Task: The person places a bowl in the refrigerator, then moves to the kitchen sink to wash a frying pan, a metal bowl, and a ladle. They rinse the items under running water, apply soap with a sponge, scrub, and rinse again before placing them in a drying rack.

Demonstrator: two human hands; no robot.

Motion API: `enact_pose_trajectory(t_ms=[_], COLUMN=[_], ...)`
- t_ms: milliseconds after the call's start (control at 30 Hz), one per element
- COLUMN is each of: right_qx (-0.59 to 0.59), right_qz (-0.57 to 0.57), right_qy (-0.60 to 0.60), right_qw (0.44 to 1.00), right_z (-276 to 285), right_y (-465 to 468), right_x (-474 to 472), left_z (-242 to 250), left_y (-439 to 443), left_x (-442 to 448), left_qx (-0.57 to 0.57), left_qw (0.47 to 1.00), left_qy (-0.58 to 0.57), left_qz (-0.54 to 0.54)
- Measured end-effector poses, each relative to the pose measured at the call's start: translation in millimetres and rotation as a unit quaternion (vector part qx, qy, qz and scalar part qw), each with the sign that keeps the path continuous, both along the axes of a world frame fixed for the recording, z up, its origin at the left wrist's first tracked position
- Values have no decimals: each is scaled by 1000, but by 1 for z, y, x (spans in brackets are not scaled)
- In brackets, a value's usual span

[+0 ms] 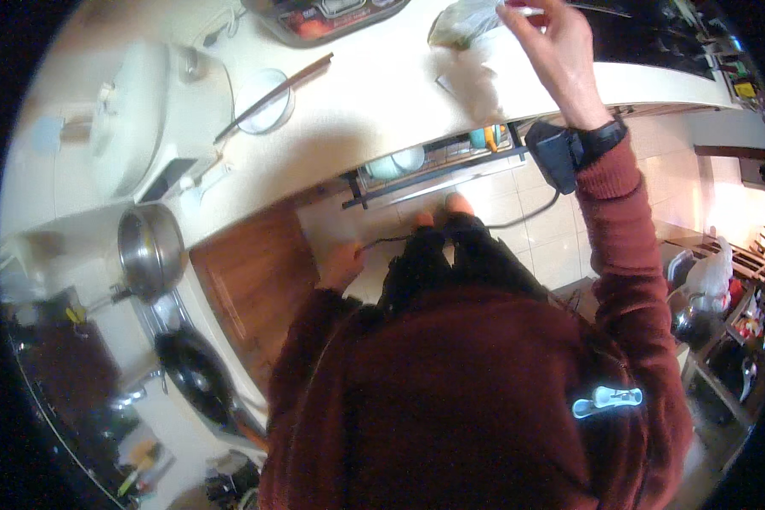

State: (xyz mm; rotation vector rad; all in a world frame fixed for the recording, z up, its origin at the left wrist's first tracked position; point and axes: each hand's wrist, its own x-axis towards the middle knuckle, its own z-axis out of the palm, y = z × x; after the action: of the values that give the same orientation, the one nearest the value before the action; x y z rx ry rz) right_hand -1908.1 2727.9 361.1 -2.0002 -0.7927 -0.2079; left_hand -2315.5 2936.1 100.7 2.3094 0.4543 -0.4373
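My right hand (560,54) is raised over the white countertop (382,95) at the top right. Its fingertips pinch the edge of a thin clear plastic bag (465,22) with something greenish inside, though the picture's top edge cuts off part of the grip. A dark device (551,156) is strapped at the right wrist, and a black cable (526,220) runs from it towards the left. Low beside the brown cabinet door, my left hand (343,264) hangs blurred. The cable's end meets its fingers, but whether they hold it is unclear.
A pull-out dish rack (433,172) juts from under the counter before my legs. On the counter are a white rice cooker (146,121), a bowl (264,105) with chopsticks (277,95) across it, and a dark-rimmed tray (331,35). A steel pot (150,252) and black pan (194,376) stand left.
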Motion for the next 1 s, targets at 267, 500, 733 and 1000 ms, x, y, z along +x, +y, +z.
enact_pose_trajectory(t_ms=[267,500,733,1000], right_qx=[-104,-194,-45,38], right_qz=[-121,-36,84,225], right_qy=[-63,7,83,126], right_qw=[985,980,992,966], right_z=[-59,-82,-67,17], right_y=[-29,-5,1,-42], right_x=[59,100,121,74], left_z=[12,-5,71,242], left_y=[-54,-122,-125,-95], left_x=[39,109,169,275], left_qx=[-176,-121,-171,-180], left_qw=[979,985,975,886], left_qy=[89,-117,-136,-380], left_qz=[-52,-42,48,197])
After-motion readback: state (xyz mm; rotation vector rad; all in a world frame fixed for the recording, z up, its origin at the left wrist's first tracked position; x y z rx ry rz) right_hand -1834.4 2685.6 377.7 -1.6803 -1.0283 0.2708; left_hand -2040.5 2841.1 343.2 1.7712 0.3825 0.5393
